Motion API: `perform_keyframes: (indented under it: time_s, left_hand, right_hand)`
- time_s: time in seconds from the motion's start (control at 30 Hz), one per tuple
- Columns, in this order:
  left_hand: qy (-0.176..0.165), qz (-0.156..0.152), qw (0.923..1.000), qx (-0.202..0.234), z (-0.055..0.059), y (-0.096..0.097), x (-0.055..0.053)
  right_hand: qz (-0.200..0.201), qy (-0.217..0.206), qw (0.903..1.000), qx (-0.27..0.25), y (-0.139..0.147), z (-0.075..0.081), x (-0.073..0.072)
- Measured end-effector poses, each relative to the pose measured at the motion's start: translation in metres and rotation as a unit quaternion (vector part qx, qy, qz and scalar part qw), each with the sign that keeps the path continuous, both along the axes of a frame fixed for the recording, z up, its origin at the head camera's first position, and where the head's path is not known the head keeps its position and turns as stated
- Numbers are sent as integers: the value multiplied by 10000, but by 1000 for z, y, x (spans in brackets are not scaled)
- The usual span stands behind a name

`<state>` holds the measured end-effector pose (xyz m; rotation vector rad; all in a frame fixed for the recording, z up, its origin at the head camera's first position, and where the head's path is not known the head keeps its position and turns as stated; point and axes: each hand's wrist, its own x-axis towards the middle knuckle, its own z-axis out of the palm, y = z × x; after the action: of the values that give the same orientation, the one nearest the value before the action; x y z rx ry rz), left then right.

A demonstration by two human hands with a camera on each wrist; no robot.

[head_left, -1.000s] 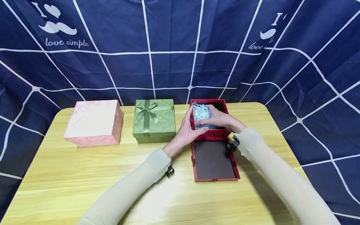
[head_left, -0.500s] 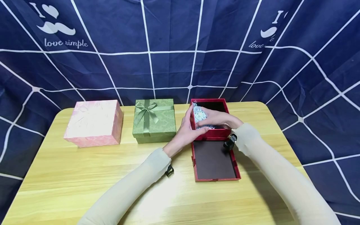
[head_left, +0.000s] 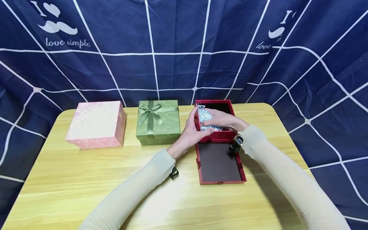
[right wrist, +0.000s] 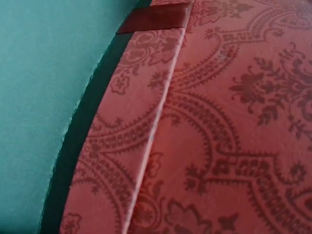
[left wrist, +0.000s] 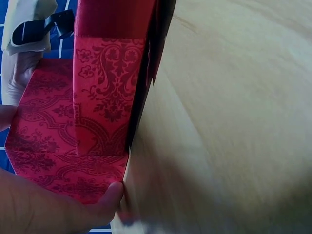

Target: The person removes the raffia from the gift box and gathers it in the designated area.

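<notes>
A red gift box (head_left: 219,137) stands at the back right of the table, its top off. Pale blue shredded paper (head_left: 203,115) lies in its left part. My left hand (head_left: 190,133) grips the box at its left side, thumb along the front. The left wrist view has that thumb (left wrist: 105,201) pressed on the red floral wall (left wrist: 46,119). Inside the box, my right hand (head_left: 223,120) curls round the shredded paper, some fingers hidden. Only red patterned card (right wrist: 234,126) and a teal-looking surface (right wrist: 44,87) fill the right wrist view, without the hand.
Right in front of the box lies its lid (head_left: 219,163), dark inside upward. A green gift box with a bow (head_left: 158,124) is to its left. Farther left sits a pink box (head_left: 96,124). A navy curtain (head_left: 175,70) hangs behind the table (head_left: 115,172).
My right hand has moved slightly deeper into the red box, and the shredded paper now sits lower and more spread along the front. The left hand has kept its grip.
</notes>
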<state>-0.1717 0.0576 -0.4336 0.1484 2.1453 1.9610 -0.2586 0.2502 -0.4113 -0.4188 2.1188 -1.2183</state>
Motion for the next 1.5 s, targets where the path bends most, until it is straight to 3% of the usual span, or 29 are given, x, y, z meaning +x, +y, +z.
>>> perform_keyframes:
  time_s: [0.3,0.6,1.0,1.5]
  left_hand:
    - [43,31,10000,-29,0,-1,1]
    - [52,41,10000,-44,-1,2,0]
    - [96,81,9999,68,-1,2,0]
    - [169,101,9996,201,-2,1,1]
  right_hand:
    - [-621,-115,9979,-156,0,2,1]
    - [-837,-28,9965,84,5,8,3]
    - [-1220,-224,9915,-380,13,16,6]
    - [-1528,53,9820,-1109,25,30,9]
